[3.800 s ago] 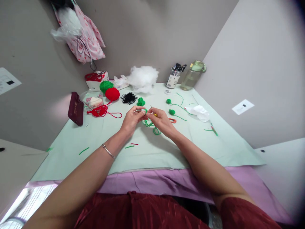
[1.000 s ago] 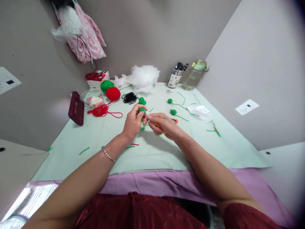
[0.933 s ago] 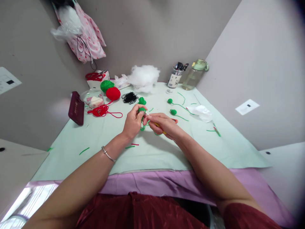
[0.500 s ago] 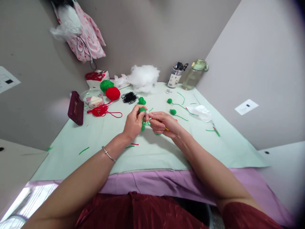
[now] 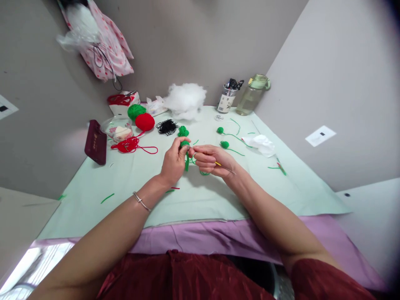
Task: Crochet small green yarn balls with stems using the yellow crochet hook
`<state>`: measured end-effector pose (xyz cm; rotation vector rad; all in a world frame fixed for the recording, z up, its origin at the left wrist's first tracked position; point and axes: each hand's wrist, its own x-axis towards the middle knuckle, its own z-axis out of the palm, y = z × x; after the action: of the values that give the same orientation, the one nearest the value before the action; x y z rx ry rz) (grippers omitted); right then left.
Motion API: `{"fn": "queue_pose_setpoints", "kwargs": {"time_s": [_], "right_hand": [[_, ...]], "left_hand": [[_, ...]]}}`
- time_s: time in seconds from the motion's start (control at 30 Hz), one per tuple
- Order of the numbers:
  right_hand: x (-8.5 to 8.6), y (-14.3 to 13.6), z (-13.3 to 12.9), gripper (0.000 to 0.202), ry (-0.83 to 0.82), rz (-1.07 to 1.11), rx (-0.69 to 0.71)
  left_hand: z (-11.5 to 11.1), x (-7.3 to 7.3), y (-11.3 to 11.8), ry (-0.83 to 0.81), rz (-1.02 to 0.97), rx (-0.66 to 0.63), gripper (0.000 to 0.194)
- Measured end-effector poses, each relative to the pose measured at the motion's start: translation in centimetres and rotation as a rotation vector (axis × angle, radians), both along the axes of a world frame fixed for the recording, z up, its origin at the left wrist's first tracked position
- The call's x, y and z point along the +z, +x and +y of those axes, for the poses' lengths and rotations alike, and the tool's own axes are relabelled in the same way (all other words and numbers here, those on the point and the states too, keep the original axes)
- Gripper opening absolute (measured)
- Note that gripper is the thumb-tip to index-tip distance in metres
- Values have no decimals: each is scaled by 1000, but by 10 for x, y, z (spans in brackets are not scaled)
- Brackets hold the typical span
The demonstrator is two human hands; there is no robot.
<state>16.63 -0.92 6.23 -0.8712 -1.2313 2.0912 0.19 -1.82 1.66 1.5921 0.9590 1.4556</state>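
Note:
Pinched in my left hand (image 5: 175, 161) is a green crochet piece (image 5: 185, 144), mostly covered by the thumb and fingers. My right hand (image 5: 212, 159) is closed around a crochet hook with a yellow grip (image 5: 218, 164). The hook's front end meets the crochet piece at my left fingertips, and its thin rear end points back over my right wrist. Green yarn (image 5: 186, 163) hangs below the piece and lies in loops under my hands. Just beyond my left hand sits a green knitted clump (image 5: 183, 131); whether it joins the held piece I cannot tell.
Red yarn ball (image 5: 145, 122), green yarn ball (image 5: 136, 111), black yarn (image 5: 166, 127) and white stuffing (image 5: 186, 101) lie along the back. Two small green balls (image 5: 224, 144) with tails and a white tissue (image 5: 262, 145) are rightward. A bottle (image 5: 253, 96) stands back right, a maroon phone-like object (image 5: 96, 143) left.
My right hand has turned slightly, so more of the hook's yellow grip and rear shaft shows. My left hand keeps its pinch. The whole view has shifted a little.

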Motion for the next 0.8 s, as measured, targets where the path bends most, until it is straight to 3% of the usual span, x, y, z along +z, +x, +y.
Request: {"fn": "queue_pose_setpoints", "kwargs": {"time_s": [0.23,0.53,0.67,0.8], "right_hand": [[-1,-2,-2,27,198,-147,-100],[-10,-22,-24,28,638,-503,-373],[-12,-23,-26,29,681,-546,-385],[-11,-17,-21,26,586,-448,-268]], "left_hand": [[4,-3,0,-56,10,5,8],[25,-8,-7,-163,67,-41,8],[25,-9,-8,-143,85,-50,11],[19,-10,-8,-64,108,-27,9]]}}
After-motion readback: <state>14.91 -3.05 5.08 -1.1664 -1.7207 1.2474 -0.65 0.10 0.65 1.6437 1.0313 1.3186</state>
